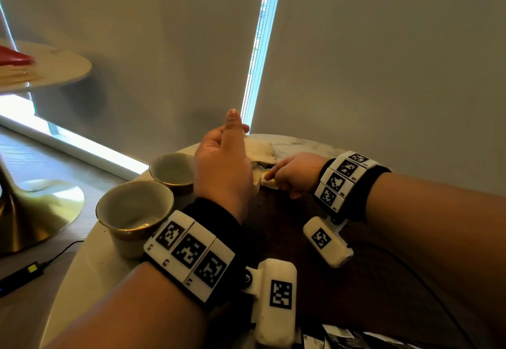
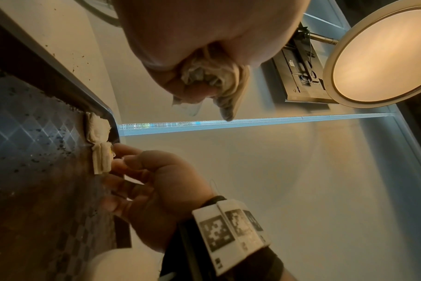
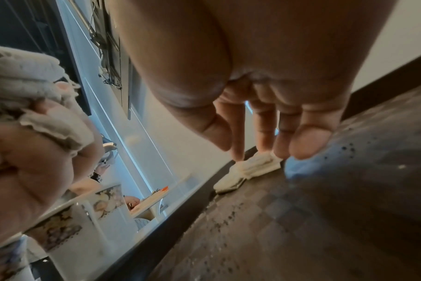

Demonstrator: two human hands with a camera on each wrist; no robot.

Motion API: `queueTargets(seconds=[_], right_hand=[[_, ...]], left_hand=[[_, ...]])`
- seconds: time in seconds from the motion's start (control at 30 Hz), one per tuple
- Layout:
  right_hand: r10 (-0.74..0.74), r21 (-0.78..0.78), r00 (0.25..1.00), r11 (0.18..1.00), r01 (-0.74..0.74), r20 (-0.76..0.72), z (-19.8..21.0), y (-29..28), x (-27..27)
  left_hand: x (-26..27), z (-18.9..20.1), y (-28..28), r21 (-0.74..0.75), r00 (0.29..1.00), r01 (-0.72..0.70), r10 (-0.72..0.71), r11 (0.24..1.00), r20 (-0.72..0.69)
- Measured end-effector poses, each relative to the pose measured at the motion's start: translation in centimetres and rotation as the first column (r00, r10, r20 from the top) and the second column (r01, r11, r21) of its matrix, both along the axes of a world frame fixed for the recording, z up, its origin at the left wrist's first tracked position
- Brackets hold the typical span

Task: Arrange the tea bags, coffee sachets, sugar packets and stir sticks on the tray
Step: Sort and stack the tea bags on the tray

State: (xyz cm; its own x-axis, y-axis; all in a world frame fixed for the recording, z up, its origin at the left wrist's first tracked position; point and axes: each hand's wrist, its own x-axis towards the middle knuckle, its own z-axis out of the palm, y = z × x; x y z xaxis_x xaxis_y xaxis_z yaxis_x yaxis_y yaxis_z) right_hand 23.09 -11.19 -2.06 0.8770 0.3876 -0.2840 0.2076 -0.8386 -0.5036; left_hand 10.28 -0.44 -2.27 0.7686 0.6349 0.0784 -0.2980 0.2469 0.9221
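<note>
Surface: round white marble table [image 1: 298, 143] carrying a dark brown checker-patterned tray [image 1: 315, 239] with a raised dark rim; dark specks scattered over the tray floor. Room: grey roller blinds [image 1: 383, 61] behind, bright strip of window between them, second round white table [image 1: 63, 63] at far left on a gold pedestal base [image 1: 32, 211], round lit ceiling lamp [image 2: 382, 57] seen in left wrist view.

Counts: two white cups with gold bands [image 1: 134, 211] at the table's left edge, off the tray, next to each other. Two pale cloth-like tea bags [image 2: 99, 140] lying end to end against the tray's far rim.

Left hand [image 1: 221, 168] raised over the tray's far left part, fingers curled round a bunch of crumpled pale tea bags [image 2: 204, 76], thumb sticking up; number in the bunch can't be told.

Right hand [image 1: 293, 173] low at the tray's far rim, fingers straight and pointing down, fingertips [image 3: 308, 144] touching the nearer tea bag. Small yellow bit under the fingers in head view; can't tell what it is.

Black-and-white sachets [image 1: 336, 335] at the tray's near edge, count unclear.
</note>
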Motion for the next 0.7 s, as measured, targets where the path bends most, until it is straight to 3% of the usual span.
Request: queueTargets(seconds=[0.07, 0.13, 0.2, 0.27, 0.43, 0.57, 0.7], right_hand=[[-0.004, 0.042, 0.998, 0.999, 0.002, 0.06, 0.7, -0.4, 0.2], [-0.074, 0.263, 0.997, 0.963, 0.066, 0.021, 1.6, -1.0, 0.2], [-0.046, 0.523, 0.995, 0.848, 0.089, -0.094, 2.8, -1.4, -0.3], [0.033, 0.653, 0.982, 0.751, 0.098, -0.185, 4.2, -1.6, -1.4], [0.294, 0.663, 0.917, 0.747, -0.046, -0.268, 5.8, -1.9, -4.0], [0.273, 0.623, 0.925, 0.781, -0.052, -0.265, 5.8, -1.9, -4.4], [0.252, 0.649, 0.937, 0.76, -0.037, -0.242, 5.6, -2.1, -4.2]], left_hand=[[0.1, 0.1, 0.0, 0.002, 1.0, 0.019, -0.019, 1.0, -0.01], [0.2, 0.0, -0.2, -0.011, 0.998, 0.052, -0.053, 0.999, -0.035], [0.2, 0.0, -0.3, -0.03, 0.996, 0.073, -0.074, 0.997, -0.044], [0.2, -0.1, -0.3, 0.004, 0.996, 0.067, -0.067, 0.998, -0.055], [0.2, -0.1, -0.5, -0.023, 0.996, 0.072, -0.073, 0.997, -0.06], [0.2, -0.2, -0.6, -0.024, 0.994, 0.071, -0.072, 0.997, -0.083], [0.3, -0.3, -0.5, -0.068, 0.994, 0.072, -0.077, 0.995, -0.075]])
